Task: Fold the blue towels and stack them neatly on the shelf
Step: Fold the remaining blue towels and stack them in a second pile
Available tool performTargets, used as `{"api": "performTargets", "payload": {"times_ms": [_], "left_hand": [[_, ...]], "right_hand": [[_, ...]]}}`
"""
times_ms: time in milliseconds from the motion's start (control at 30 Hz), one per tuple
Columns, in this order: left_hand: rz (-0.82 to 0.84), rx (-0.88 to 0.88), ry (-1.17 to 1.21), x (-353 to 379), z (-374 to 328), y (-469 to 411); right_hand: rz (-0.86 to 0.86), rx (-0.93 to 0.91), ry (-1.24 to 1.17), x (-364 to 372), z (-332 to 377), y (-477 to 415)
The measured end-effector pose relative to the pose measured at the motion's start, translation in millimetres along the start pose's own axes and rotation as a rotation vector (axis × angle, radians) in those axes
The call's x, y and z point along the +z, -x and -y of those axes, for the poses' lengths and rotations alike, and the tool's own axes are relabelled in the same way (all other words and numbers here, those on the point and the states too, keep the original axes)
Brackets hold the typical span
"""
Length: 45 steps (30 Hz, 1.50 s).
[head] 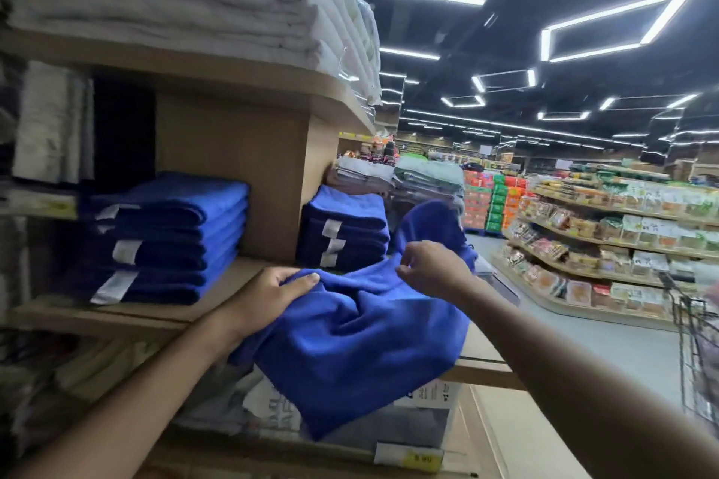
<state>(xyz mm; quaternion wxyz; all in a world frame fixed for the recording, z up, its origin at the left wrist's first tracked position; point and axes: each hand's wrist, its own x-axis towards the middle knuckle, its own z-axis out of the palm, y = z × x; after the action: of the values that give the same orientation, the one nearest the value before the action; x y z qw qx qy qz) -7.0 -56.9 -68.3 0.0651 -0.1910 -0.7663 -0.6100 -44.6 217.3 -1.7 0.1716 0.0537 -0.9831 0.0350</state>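
Left grip point(268, 294) and right grip point(432, 268) on 1 crumpled blue towel point(362, 346)

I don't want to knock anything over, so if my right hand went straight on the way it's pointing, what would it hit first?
Most likely the smaller stack of folded blue towels just past the right hand, which pinches the loose towel; depth is unclear.
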Motion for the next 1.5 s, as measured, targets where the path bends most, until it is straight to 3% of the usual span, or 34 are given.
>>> {"api": "performTargets", "payload": {"times_ms": [167,233,367,433,467,533,600,667,733,767,800,933,1000,1100,1133,1200,1300,1333,1500], "left_hand": [[-0.082,-0.090,0.099,-0.3,-7.0,-1.0],[-0.010,-0.123,0.128,-4.1,-14.6,1.2],[0.237,-0.273,0.060,8.7,-25.1,7.0],[0.299,-0.360,0.183,34.5,-25.3,11.3],[0.289,-0.382,0.278,47.5,-24.8,12.9],[0.231,-0.415,0.483,69.9,-24.1,11.9],[0.128,-0.463,0.689,82.3,-24.5,5.7],[0.024,-0.495,0.888,89.0,-25.4,-0.9],[-0.031,-0.498,0.946,94.0,-28.6,-2.1],[-0.039,-0.497,0.931,95.9,-30.1,-1.0],[-0.038,-0.495,0.899,95.9,-32.1,0.0],[0.075,-0.463,0.520,81.2,-43.0,0.6],[0.253,-0.435,0.225,71.2,-48.6,7.1],[0.660,-0.461,-0.264,59.7,-55.7,10.7],[0.721,-0.470,-0.408,56.9,-59.3,7.1],[0.585,-0.442,-0.579,55.2,-63.5,-10.9],[0.126,-0.230,-0.640,65.4,-53.7,-51.2],[0.059,-0.176,-0.726,73.4,-49.1,-62.4],[0.017,-0.176,-0.818,123.4,-23.8,-95.7]], "right_hand": [[-0.032,-0.210,-0.116,48.8,9.9,71.3],[-0.010,-0.204,-0.054,42.1,-14.3,79.9],[0.204,-0.153,0.089,8.4,-61.8,70.1],[0.155,-0.161,0.171,-2.3,-66.4,69.0],[0.043,-0.193,0.081,-1.0,-61.2,73.0],[-0.146,-0.304,-0.452,5.4,-38.8,92.5],[-0.133,-0.417,-0.836,7.7,-14.8,118.5],[-0.087,-0.484,-0.718,16.7,-2.1,139.2],[-0.204,-0.417,-0.385,32.8,2.5,148.2],[-0.271,-0.379,-0.352,37.3,6.1,148.3],[-0.300,-0.352,-0.464,38.1,8.7,146.3],[-0.236,-0.122,-1.324,20.3,-11.2,118.8],[-0.169,-0.033,-1.432,11.9,-29.9,110.2],[0.011,-0.098,-1.344,18.5,-43.0,107.5],[0.056,-0.112,-1.319,21.5,-45.7,107.5],[0.117,-0.143,-1.298,22.7,-47.5,107.3],[0.119,-0.162,-1.255,20.8,-46.6,106.3],[0.102,-0.156,-1.253,21.0,-46.0,106.0],[0.028,-0.100,-1.211,22.7,-45.1,105.5]]}}
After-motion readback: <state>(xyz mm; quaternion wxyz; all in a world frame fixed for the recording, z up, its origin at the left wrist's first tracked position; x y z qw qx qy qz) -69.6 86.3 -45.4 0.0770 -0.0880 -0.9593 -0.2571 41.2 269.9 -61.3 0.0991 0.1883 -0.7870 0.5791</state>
